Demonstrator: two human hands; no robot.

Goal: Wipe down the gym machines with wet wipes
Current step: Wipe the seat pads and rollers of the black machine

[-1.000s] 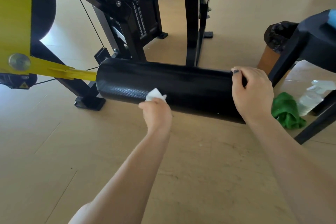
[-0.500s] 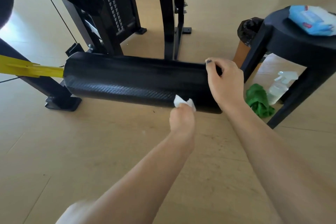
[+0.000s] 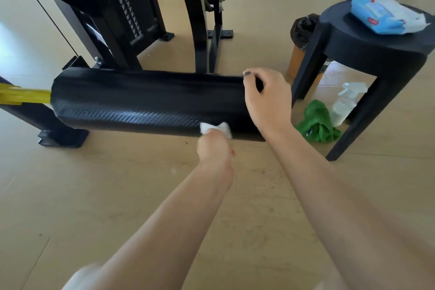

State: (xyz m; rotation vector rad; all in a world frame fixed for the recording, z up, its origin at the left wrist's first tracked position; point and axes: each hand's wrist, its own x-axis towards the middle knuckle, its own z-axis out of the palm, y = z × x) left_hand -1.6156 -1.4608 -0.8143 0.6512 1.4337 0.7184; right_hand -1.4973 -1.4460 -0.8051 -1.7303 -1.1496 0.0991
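A long black padded roller (image 3: 141, 103) of the gym machine lies level across the middle of the view, on a yellow arm (image 3: 26, 96) at its left end. My left hand (image 3: 215, 148) holds a crumpled white wet wipe (image 3: 215, 127) against the roller's lower front, near its right end. My right hand (image 3: 268, 99) grips the roller's right end, fingers curled over the top. A blue pack of wet wipes (image 3: 386, 15) lies on a black stool (image 3: 367, 52) at the right.
The machine's black frame (image 3: 197, 21) and feet stand behind and left of the roller. Beneath the stool lie a green cloth (image 3: 317, 125) and a clear spray bottle (image 3: 346, 103). A bin with a black liner (image 3: 303, 30) stands behind the stool. Pale wooden floor lies in front.
My left hand slid the wipe rightward along the roller's lower front, from its middle to near its right end. My right hand kept its grip on the right end. The camera turned right.
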